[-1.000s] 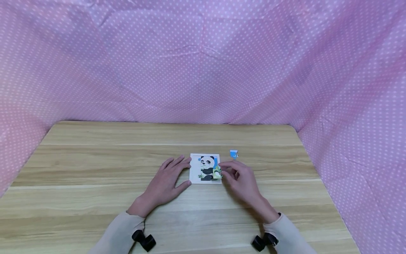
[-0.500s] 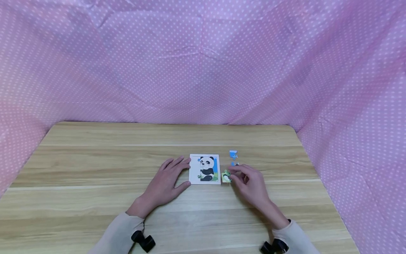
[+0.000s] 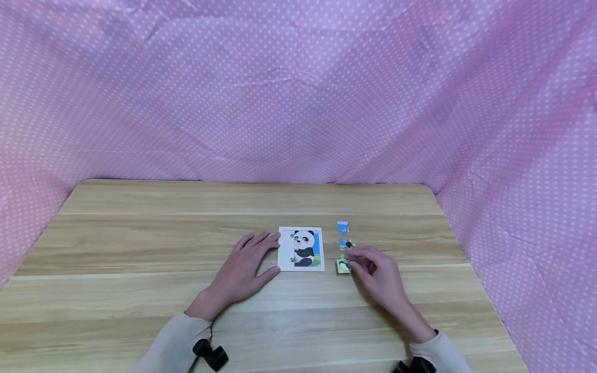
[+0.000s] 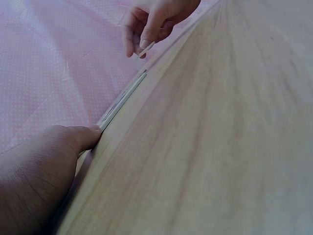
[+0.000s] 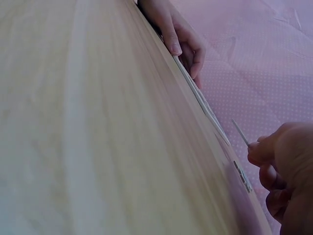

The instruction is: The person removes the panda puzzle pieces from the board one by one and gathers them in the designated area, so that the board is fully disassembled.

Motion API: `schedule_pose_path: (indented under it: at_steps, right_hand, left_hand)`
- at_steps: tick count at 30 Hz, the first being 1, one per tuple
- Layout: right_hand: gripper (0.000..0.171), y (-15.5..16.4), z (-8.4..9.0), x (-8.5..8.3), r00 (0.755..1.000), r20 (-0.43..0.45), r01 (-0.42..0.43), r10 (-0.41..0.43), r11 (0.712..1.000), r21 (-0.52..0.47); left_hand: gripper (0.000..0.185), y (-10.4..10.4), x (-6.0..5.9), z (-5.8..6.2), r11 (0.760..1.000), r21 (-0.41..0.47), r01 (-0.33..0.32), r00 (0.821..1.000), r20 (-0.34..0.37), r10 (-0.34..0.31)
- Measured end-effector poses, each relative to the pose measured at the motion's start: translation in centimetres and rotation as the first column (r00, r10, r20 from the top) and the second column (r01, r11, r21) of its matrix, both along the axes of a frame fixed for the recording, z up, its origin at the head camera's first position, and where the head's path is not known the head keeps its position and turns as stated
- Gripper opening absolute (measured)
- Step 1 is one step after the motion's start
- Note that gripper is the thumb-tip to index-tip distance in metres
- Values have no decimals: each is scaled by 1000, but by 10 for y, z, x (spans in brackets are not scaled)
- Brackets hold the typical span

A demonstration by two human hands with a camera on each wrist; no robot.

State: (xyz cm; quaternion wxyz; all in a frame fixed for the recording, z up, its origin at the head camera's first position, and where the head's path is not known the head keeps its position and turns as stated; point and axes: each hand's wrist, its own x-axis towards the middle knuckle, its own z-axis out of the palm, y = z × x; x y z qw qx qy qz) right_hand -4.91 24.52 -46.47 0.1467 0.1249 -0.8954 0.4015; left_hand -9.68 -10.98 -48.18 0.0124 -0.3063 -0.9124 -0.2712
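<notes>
Wooden planks of the surface (image 3: pixel 140 243) fill the lower half of the head view, with pink dotted cloth (image 3: pixel 298 88) draped behind and at both sides. Just below the centre of that frame lies the puzzle board (image 3: pixel 301 248), printed with a panda. The left hand (image 3: pixel 242 272) rests flat beside it, fingers straight and spread, fingertips and thumb touching the board's left edge. To the right of the board, well apart from the other hand, the right hand (image 3: pixel 380 274) pinches a green piece (image 3: pixel 343 266) between thumb and fingertips, right of the board's lower right corner. Above it in the frame lie a dark-and-blue piece (image 3: pixel 346 244) and, further up, a blue piece (image 3: pixel 343 227), the three forming a short column. From the head view it is hard to tell whether the green piece touches the surface; the right wrist view shows it as a thin sliver (image 5: pixel 239 132) tilted up from the pinching fingertips (image 5: pixel 257 149) and clear of the wood, with another piece (image 5: pixel 242 177) lying flat below. The left wrist view shows the board edge-on (image 4: pixel 122 100) as a thin slab, the left thumb (image 4: pixel 73 139) pressed against its near end, and the right hand (image 4: pixel 156 22) at the top of the frame holding the tilted piece (image 4: pixel 146 49).
</notes>
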Motion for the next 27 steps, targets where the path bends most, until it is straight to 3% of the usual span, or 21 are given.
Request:
schedule_pose_path:
  at_steps: [14,27]
  right_hand:
    - [33,11,-10,-2,999,-35,-1,1,1000,-4]
    - [34,15,-12,-2,1000,-7,26,-27,1000,-16]
  left_hand:
    - [56,0,0,3,1000,-6,-2,999,42,2]
    - [56,0,0,2,1000,-10,-3,1000,10,3]
